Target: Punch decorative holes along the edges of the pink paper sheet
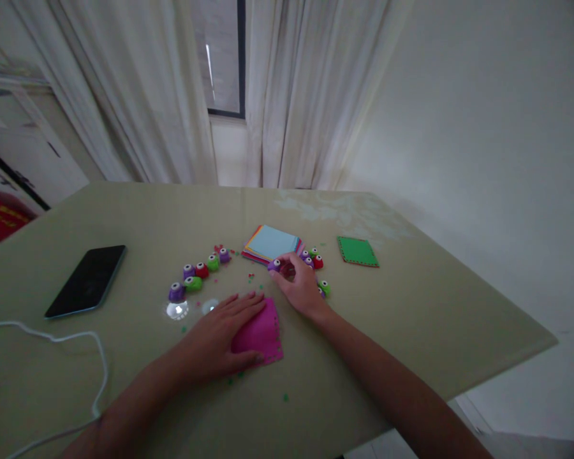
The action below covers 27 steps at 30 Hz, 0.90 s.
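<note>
My left hand (232,335) lies spread and flat on a pink square of paper (263,331), whose right and lower edges carry small punched holes. Between the thumb and fingers of my right hand (299,284) is a small purple craft punch (274,265) with an eye on top, just above the pink paper. Beside that hand sit several more purple, red and green punches (318,261), partly hidden by it. Another row of punches (201,269) runs along the left. Behind the held punch is a stack of coloured paper squares (273,242).
A green paper square (358,251) with punched edges lies to the right. Tiny paper bits (286,397) are scattered about. On the left are a dark tablet (87,280) and a white cable (100,357). Shiny clear discs (177,310) lie near the left punches.
</note>
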{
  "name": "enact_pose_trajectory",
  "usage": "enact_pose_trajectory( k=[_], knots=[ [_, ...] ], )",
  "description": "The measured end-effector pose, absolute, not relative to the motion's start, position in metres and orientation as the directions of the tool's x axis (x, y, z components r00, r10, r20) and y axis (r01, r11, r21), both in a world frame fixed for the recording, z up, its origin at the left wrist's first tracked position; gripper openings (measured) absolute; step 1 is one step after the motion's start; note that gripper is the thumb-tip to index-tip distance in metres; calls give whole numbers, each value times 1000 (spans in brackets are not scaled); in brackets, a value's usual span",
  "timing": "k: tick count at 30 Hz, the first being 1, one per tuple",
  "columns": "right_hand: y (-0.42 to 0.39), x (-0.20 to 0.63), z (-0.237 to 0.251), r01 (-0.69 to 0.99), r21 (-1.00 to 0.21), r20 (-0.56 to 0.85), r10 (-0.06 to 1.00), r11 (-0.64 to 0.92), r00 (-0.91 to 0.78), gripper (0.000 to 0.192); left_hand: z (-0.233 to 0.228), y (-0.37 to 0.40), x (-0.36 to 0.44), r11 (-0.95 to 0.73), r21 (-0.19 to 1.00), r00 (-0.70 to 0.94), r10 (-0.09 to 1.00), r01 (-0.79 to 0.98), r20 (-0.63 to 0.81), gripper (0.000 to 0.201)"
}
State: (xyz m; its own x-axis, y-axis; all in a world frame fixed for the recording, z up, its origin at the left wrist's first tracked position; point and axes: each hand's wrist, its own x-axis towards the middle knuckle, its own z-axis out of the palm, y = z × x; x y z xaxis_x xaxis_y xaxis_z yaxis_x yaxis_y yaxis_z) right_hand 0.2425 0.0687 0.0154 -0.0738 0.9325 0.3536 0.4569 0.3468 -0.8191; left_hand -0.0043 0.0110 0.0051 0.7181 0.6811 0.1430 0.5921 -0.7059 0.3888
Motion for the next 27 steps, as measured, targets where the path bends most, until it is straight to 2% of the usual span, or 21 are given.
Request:
enact_pose_trajectory(
  k=[3, 7, 10, 18, 27],
  knots=[
    [51, 258, 18, 433, -809, 339, 917, 397, -209, 21, 2, 12, -6, -685, 387, 695, 705, 618, 138, 88],
    [37, 272, 19, 494, -768, 280, 908, 406, -312, 20, -4, 14, -7, -638, 409, 633, 756, 653, 168, 84],
    [37, 273, 19, 471, -782, 238, 894, 409, -380, 22, -4, 15, -5, -614, 423, 599, 779, 666, 186, 82],
    [41, 272, 15, 383, -892, 137, 951, 240, -277, 18, 2, 13, -3, -635, 382, 618, 764, 671, 184, 79],
    [39, 272, 21, 324, -916, 127, 936, 237, -327, 20, 5, 12, -2, -641, 374, 622, 760, 670, 188, 81]
  ],
)
